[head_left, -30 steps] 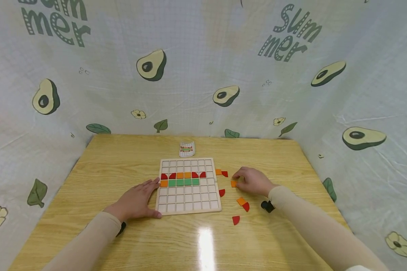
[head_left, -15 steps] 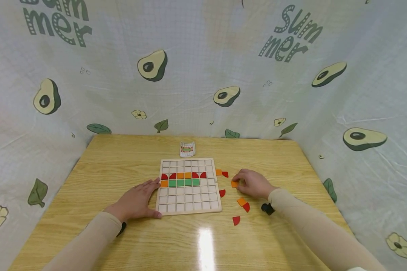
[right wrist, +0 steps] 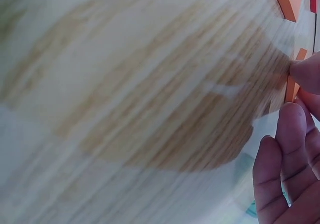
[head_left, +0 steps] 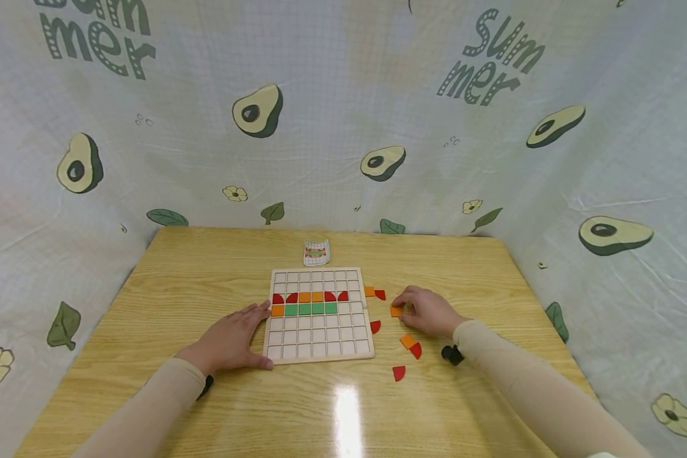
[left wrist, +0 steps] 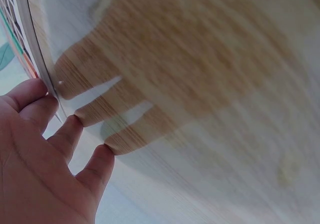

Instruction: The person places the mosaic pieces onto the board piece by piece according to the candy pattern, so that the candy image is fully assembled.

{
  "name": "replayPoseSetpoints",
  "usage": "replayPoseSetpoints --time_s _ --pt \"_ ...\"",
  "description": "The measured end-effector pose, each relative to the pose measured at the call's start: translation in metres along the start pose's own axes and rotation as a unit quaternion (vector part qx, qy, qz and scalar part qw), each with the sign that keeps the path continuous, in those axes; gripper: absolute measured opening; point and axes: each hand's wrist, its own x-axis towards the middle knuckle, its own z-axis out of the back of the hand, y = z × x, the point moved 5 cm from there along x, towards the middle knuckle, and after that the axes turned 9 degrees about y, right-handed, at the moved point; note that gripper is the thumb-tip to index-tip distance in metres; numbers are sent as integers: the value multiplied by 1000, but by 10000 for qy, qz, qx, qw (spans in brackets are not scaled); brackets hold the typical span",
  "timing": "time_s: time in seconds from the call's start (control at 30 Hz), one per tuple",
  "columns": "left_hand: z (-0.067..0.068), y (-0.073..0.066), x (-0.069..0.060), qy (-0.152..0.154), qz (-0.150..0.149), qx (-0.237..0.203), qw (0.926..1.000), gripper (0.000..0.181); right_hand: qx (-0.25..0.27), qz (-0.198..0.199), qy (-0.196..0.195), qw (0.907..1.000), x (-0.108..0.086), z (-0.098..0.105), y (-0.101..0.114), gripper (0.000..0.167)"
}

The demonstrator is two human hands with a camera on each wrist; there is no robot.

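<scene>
A pale wooden grid board [head_left: 319,334] lies on the table, with one row of red quarter-circle and orange square tiles. Below that row, an orange tile [head_left: 277,310] starts a line of green squares [head_left: 304,308]. My left hand [head_left: 229,340] steadies the board's left side, fingers spread along the edge and thumb at the near corner. To the right of the board, my right hand [head_left: 429,310] pinches an orange square tile [head_left: 396,311] at the tabletop. In the right wrist view, thumb and fingers flank this orange tile [right wrist: 293,87].
Loose orange and red pieces lie right of the board, including an orange square [head_left: 408,341] touching a red quarter-circle [head_left: 415,350] and a separate red one [head_left: 399,373]. Behind the board is a small pattern card [head_left: 317,252]. A printed curtain [head_left: 320,114] surrounds the table [head_left: 217,254].
My right hand has shifted very slightly toward me, and its fingers have settled on the orange tile. The left hand, the board and the other tiles look unmoved.
</scene>
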Motion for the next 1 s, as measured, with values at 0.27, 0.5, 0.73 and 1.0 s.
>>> replayPoseSetpoints --time_s 0.27,0.5,0.73,1.0 --pt "1 -1 0 -28 -17 16 10000 110 64 174 -52 9998 -1 3 4 25" --pt "-1 1 1 -91 -67 57 9999 110 108 274 -94 9995 0 4 6 24" --pt "-2 2 2 -98 -68 51 9999 111 193 284 -47 9994 3 6 6 23" --pt "-1 1 1 -86 -70 44 9999 110 16 377 -87 9992 15 15 21 23"
